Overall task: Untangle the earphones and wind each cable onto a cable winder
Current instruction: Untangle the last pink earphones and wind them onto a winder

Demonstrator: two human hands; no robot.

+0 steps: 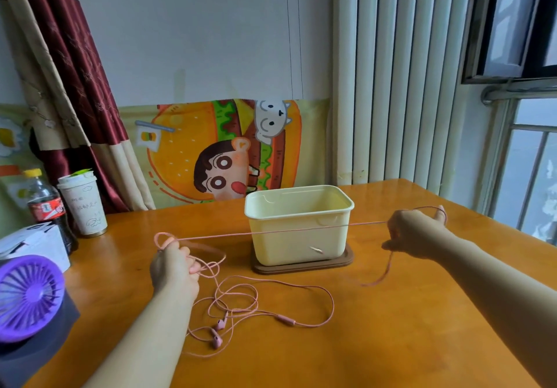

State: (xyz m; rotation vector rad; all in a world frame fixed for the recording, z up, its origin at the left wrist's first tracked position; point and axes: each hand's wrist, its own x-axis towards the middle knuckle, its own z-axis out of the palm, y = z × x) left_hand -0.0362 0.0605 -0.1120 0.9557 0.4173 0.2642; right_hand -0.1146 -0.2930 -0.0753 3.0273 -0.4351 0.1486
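While the pink cable (271, 232) is stretching taut, a knot is looming

Left hand (173, 267) at nine o'clock is pinching a loop, right hand (413, 234) at three gripping the strand — harder pulling could cinch the looped slack lying with the earbuds (217, 340) at six.

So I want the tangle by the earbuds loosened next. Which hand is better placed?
Probably the left hand: it grips the pink cable right beside the tangle. The right hand holds it well away.
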